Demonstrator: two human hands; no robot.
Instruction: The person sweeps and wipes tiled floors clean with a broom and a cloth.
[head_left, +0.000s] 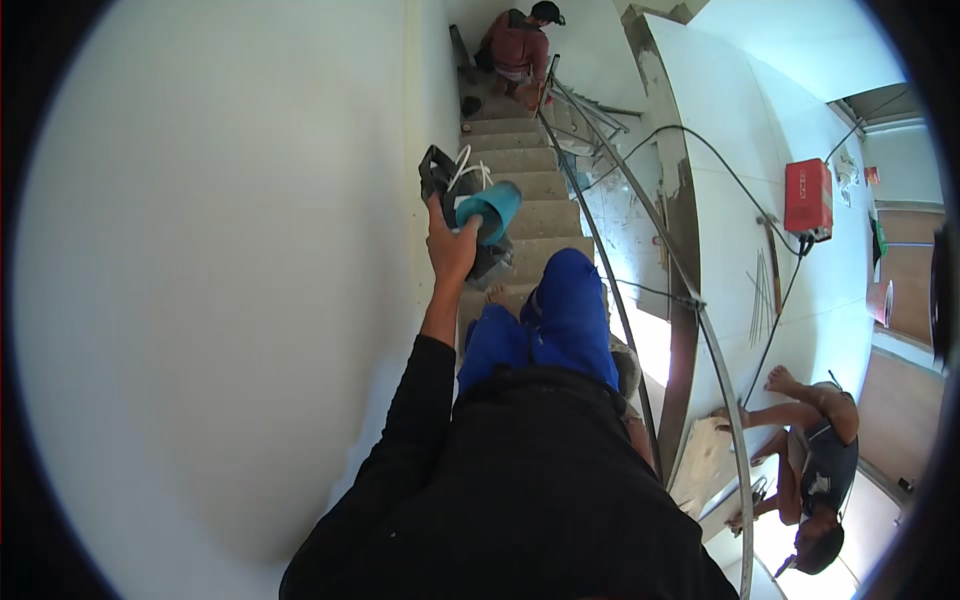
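Left hand (pixel 450 245) kept a clamped grip round a dark power tool (pixel 470 205) with teal guard, held aloft beside the white wall (pixel 250 250) over the concrete steps (pixel 520 185); right hand unseen; carry judged midway, crouching person (pixel 515 50) several steps ahead

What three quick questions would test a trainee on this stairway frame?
1. True or false: the left hand grips a power tool with a teal part.
2. What colour is the box on the right? A red, B green, C yellow.
3. Fill in: a person crouches ahead on the ____.
Key: 1 true; 2 A; 3 stairs.
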